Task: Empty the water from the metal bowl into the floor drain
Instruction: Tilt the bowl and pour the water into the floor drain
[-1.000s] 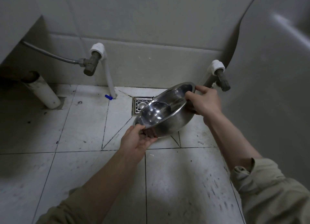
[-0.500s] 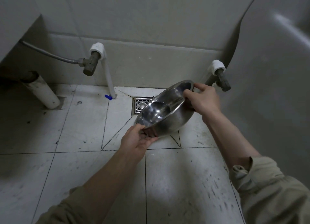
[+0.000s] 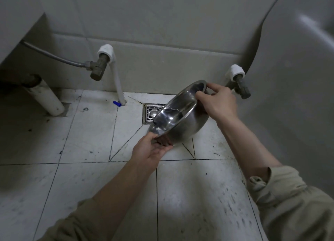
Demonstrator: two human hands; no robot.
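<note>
A person's two hands hold a round shiny stainless-steel bowl (image 3: 180,119) in the air above a white tiled floor (image 3: 86,136), tilted steeply so that its open side faces left and away. The left hand (image 3: 151,150) takes the low edge: its fingers (image 3: 162,143) are curled under the rim and the thumb lies on top, pinching the metal. The right hand (image 3: 216,103) takes the high edge, thumb over the rim on the inner side and the other fingers (image 3: 211,86) wrapped round the outside, clamped on it. The bowl's low rim hangs just beside and partly in front of a square slotted metal floor drain (image 3: 151,112) set in the tiles near the wall, hiding the drain's right side. Whether water is running out cannot be told. Left of the drain a thin white plastic pipe (image 3: 116,81) rises from the floor to a dull brass valve (image 3: 98,69), from which a grey braided hose (image 3: 54,57) leads off left. A small blue cap (image 3: 117,103) lies at the pipe's foot. A second brass valve (image 3: 241,87) sticks out of the wall just behind the right hand. Both forearms are bare, with khaki sleeves (image 3: 289,204) pushed up
</note>
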